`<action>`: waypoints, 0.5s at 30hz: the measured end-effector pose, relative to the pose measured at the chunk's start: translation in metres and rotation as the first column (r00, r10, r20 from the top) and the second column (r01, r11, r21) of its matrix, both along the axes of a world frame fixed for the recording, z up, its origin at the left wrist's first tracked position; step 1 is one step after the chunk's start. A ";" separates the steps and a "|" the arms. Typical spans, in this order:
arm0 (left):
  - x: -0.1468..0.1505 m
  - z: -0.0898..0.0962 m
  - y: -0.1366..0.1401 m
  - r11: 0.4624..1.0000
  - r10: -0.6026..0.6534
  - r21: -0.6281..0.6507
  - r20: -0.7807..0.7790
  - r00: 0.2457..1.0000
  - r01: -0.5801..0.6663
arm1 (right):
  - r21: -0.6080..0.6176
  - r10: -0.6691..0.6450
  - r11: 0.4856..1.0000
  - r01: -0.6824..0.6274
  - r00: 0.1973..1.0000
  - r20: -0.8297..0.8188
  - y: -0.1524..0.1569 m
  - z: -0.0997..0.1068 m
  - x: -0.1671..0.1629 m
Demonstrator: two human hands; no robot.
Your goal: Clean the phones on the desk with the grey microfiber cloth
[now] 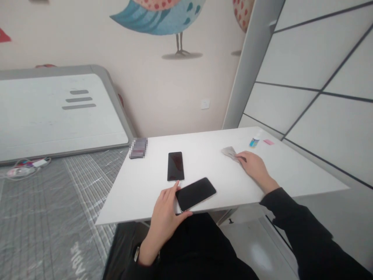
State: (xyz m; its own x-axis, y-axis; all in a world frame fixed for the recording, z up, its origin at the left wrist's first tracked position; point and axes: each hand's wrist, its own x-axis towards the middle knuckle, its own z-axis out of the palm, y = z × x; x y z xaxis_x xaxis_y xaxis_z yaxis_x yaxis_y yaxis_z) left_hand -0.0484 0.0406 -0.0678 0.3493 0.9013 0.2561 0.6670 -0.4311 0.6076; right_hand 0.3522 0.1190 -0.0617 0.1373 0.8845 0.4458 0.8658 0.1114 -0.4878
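A black-screened smartphone (196, 193) lies face up and slanted at the table's front edge. Around its left end is my left hand (166, 214), thumb along the near edge and fingers at the far side. Over to the right, my right hand (254, 165) pinches a crumpled light grey cloth (229, 151) against the tabletop. Something small and dark shows at those fingertips; I cannot make out what it is. A second dark-screened phone (175, 166) lies upright to my view, just beyond my left fingertips, untouched.
On the white table (140, 190), a small clear bottle with a blue label (254, 142) and a pink piece (268, 142) sit at the back right. A blurred-out dark item (138, 148) is at the back left corner. White panels (305, 77) rise along the right side.
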 end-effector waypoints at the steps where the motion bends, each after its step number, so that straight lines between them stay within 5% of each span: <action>1: 0.000 0.001 -0.001 1.000 -0.009 -0.006 0.004 1.000 0.009 | 0.002 0.020 1.000 -0.020 1.000 0.003 -0.003 0.000 -0.006; 6: -0.001 0.007 -0.006 0.999 -0.032 -0.039 0.037 0.999 0.033 | 0.007 0.248 0.969 -0.248 0.969 -0.011 -0.041 0.000 -0.082; 11: 0.010 0.006 -0.009 0.997 0.070 -0.009 -0.024 0.997 -0.071 | -0.032 0.463 0.882 -0.471 0.850 0.250 -0.100 -0.011 -0.189; 15: 0.015 0.004 -0.012 0.995 0.099 0.009 -0.038 0.994 -0.099 | -0.089 0.638 0.763 -0.641 0.722 0.267 -0.113 -0.018 -0.209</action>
